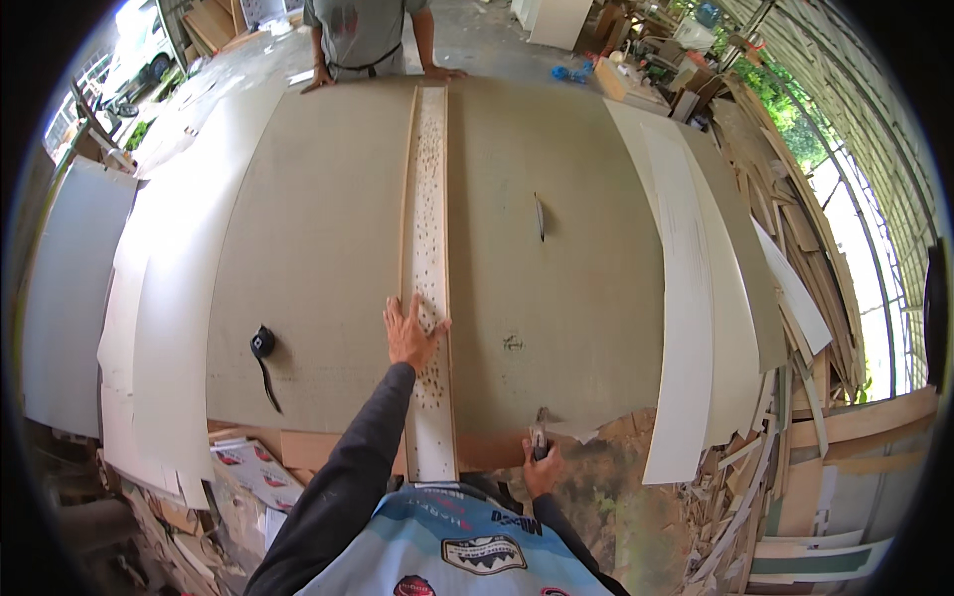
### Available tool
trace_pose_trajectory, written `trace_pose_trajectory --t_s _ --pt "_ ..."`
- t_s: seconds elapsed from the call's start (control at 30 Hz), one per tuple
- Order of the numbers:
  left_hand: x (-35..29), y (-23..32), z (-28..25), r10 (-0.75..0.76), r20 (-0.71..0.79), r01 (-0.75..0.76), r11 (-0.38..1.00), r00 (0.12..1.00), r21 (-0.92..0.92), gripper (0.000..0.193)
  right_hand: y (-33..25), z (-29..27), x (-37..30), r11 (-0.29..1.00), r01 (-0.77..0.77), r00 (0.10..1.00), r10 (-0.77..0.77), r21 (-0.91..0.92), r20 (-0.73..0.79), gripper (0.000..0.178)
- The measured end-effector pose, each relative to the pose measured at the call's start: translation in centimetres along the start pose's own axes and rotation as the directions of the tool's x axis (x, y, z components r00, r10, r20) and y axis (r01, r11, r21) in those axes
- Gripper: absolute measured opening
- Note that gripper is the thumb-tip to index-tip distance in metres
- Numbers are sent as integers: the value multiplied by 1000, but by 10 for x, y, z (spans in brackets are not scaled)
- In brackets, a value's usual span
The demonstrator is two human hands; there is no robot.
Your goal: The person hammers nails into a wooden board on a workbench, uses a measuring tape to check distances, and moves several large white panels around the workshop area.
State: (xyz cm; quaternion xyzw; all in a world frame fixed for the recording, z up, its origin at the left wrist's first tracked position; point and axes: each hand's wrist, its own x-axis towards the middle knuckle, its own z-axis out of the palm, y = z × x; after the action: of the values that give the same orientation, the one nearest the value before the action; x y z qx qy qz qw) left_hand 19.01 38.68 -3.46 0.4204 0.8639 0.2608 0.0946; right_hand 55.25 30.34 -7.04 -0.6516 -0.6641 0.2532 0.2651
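Observation:
My left hand (410, 336) lies with fingers spread on a long, narrow white board (430, 228), pressing it against a large grey-brown sheet (328, 219). Many small dark spots or holes dot that board, and its long edges are tan. By the sheet's near edge, right of the board, my right hand (543, 471) is closed around a small hand tool (540, 440) with a metal front and dark body; its exact kind is unclear. A black tape measure (261, 343) with a strap rests on the sheet at left. Farther right lies a thin, dark, pointed object (540, 217).
Across the sheet stands another person in a grey shirt (360, 35), both hands at the far edge. Pale panels (171, 288) flank the sheet at left, with white strips (681, 298) at right. Wood offcuts (805, 248) pile up on the right. Scraps lie below the near edge.

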Motion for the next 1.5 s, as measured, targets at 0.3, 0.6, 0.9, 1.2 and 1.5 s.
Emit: trace_pose_trajectory --t_s 0.3,0.6,0.9,1.2,1.5 --pt "0 6 -11 -23 47 24 1000 999 -17 94 -7 -10 12 992 28 992 -43 121 116 44" --pt "14 -40 -1 -82 -30 67 934 996 -350 76 -20 -23 24 994 45 993 -56 103 107 37" --pt "17 -40 -3 -167 12 167 972 986 -164 76 -46 -26 67 969 226 950 -241 96 198 34" --pt "39 -27 4 -69 -15 70 997 997 17 109 -76 -1 82 933 316 865 -359 176 352 35" --pt "40 -27 2 -100 28 101 994 995 -36 113 -119 24 77 854 352 740 -504 382 445 33"
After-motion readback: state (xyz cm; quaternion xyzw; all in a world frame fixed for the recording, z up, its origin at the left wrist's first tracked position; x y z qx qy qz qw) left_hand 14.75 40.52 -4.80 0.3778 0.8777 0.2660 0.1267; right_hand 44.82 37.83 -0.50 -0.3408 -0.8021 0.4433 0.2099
